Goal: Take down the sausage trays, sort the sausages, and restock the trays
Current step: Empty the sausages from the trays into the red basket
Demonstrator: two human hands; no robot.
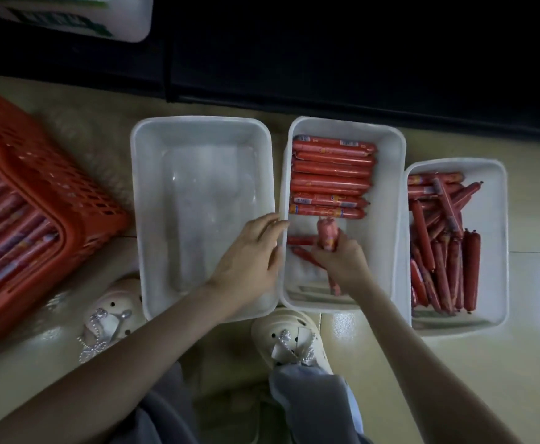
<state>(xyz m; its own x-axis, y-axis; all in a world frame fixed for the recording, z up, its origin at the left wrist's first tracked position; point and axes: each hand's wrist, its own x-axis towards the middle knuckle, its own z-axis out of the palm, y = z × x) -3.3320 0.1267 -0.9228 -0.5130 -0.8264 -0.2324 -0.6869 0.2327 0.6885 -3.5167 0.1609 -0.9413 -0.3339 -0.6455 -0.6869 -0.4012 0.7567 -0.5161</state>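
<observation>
Three white trays stand side by side on the floor. The left tray (140, 187) holds only clear plastic film. The middle tray (393, 200) has a neat stack of red sausages (331, 177) at its far end and two loose ones near my hands. My right hand (339, 259) grips a bundle of sausages (327, 233) upright inside the middle tray. My left hand (251, 251) rests on the rims where the left and middle trays meet, fingers fairly straight. The right tray (499, 238) holds a jumbled pile of sausages (441, 248).
An orange plastic basket (54, 200) full of sausages lies at the left. My two pale clogs (114, 312) stand just in front of the trays. A dark shelf base (326, 75) runs along the back. Bare floor shows to the right of the trays.
</observation>
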